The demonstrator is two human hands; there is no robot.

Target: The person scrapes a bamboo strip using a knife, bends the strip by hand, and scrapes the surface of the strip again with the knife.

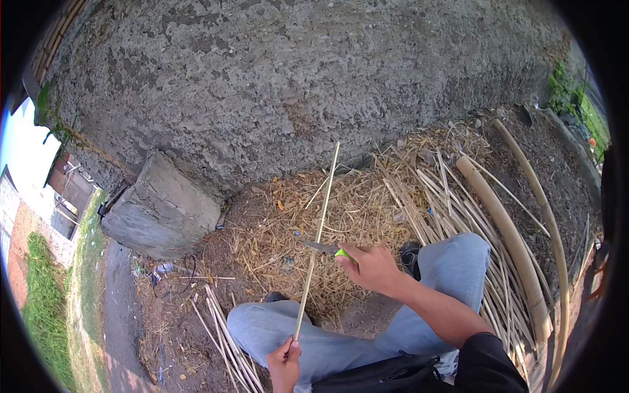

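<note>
- Your left hand (284, 370), nearest you, is pinching its fingers around the lower end of a slim bamboo strip (319, 229).
- That strip is slanting up and away from you, passing above your jeans (452, 259), its far end standing free in front of the wall.
- It is probably being light and springy, fairly stiff along its length but whippy at the tip; its edges may be hiding splinters, so holding it by the flat faces near the end, as you are doing, looks sound.
- Your right hand (377, 268) is closing its fingers around the green handle of a knife (329, 249); the blade is crossing the strip about midway, though whether it is biting in you cannot tell from here.
- Loose bamboo strips (229, 333) are lying beside your left knee.
- Pale shavings (262, 236) are covering the ground ahead.
- A bigger pile of strips (501, 288) is lying to your right, a thick bamboo pole (510, 242) running alongside.
- Beyond, a rough wall (314, 78) is rising.
</note>
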